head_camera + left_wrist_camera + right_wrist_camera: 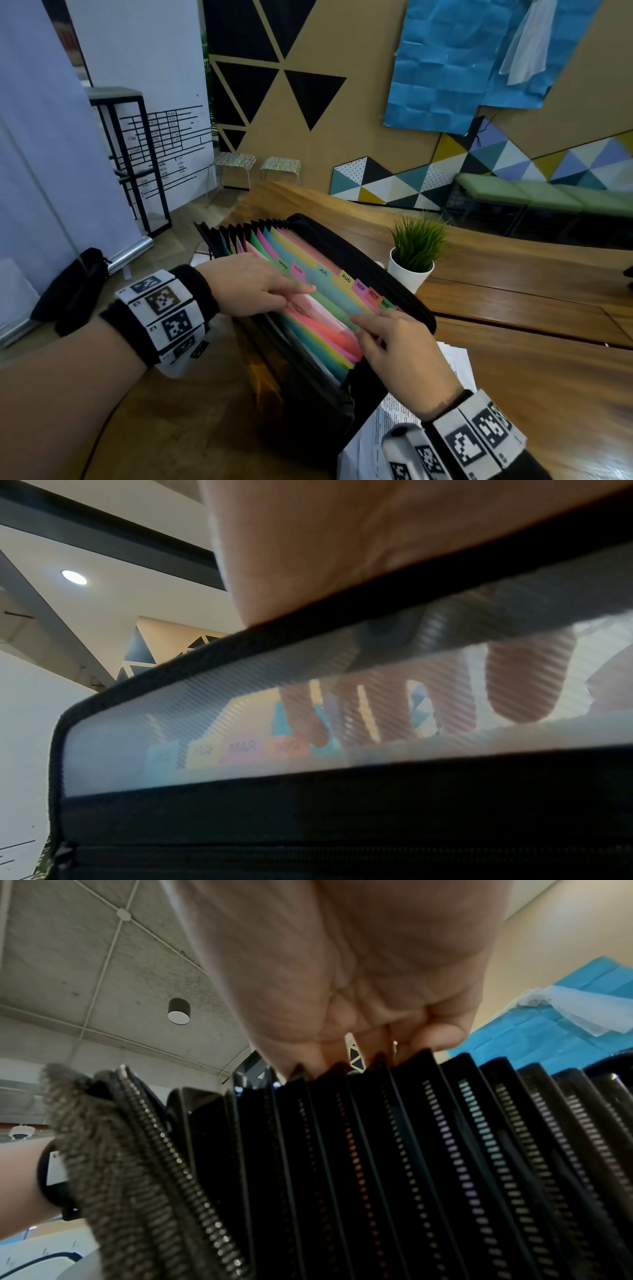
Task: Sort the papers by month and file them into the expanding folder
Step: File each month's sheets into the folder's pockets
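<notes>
The expanding folder stands open near the tabletop's left edge. Its thin, flexible dividers are spread by the left hand and right hand, fingers extended. Limp papers are best pinched at an edge.

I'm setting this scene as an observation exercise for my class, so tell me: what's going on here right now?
A person is filing papers into an open expanding folder on a wooden table. The left hand reaches in near the MAY and JUN tabs, fingers on a pinkish printed sheet sitting among the coloured dividers. The right hand parts the dividers near the later tabs. More printed papers lie on the table beside the folder, under the right wrist. A small potted plant stands behind.
</notes>
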